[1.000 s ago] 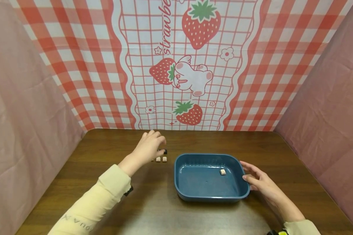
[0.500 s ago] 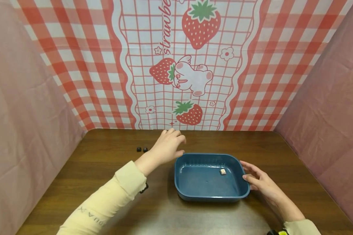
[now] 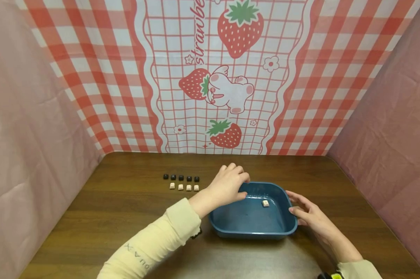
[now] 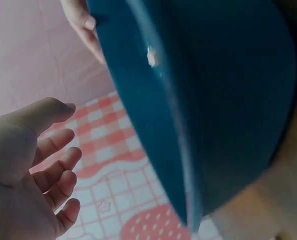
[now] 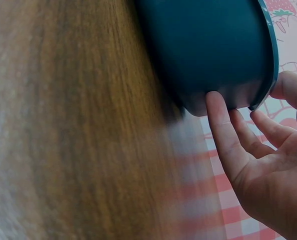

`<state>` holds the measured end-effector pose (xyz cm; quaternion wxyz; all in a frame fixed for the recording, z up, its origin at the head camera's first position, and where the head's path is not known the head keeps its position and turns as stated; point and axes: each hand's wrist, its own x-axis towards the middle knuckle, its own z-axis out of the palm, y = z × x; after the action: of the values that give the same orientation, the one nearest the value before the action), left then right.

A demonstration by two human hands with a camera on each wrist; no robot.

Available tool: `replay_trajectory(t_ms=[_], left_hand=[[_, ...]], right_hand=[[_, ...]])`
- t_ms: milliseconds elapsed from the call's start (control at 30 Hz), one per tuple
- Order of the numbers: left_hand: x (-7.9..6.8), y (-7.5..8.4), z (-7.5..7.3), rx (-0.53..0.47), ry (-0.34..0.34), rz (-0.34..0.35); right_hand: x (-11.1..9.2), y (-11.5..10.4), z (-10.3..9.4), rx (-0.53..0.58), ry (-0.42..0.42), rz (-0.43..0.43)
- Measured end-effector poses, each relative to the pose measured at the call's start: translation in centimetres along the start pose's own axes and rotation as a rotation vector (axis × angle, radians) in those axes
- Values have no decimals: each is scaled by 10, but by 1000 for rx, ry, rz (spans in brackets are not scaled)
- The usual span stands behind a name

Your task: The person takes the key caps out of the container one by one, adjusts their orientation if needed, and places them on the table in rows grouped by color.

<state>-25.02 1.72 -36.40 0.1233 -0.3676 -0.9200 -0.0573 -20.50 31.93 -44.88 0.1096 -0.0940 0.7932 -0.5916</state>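
A blue plastic storage box (image 3: 251,233) stands on the table, with one cream keycap (image 3: 265,203) on its floor. My left hand (image 3: 227,184) hovers over the box's left part, covering its far left corner. Its fingers are loosely bent and apart from the thumb, and nothing shows between them in the left wrist view (image 4: 43,165). At the right end, my right hand (image 3: 312,217) holds the box, thumb at the rim and fingers against the outer wall, as the right wrist view shows too. Left of the box lie a row of black keycaps (image 3: 181,178) and a row of cream keycaps (image 3: 180,187).
The brown wooden table (image 3: 126,217) has rounded far corners. A red and white strawberry cloth (image 3: 230,93) hangs behind it, and pink curtains (image 3: 381,116) close off both sides.
My left hand has moved right, from above the keycap rows to over the box, uncovering both rows. The right hand and the box have stayed in place.
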Motion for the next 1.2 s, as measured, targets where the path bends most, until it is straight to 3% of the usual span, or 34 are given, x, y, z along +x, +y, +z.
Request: replay_trajectory(t_ms=[433,833,1200], left_hand=[[16,29,28,-73,-53,-14],[24,52,51,-52,-93,-37],[29,56,71,-36,-201,-101]], right_hand=[[3,-1,1,14,10,-8],[2,1,0,21,-2,-33],[1,2,-1,24,-11,-33]])
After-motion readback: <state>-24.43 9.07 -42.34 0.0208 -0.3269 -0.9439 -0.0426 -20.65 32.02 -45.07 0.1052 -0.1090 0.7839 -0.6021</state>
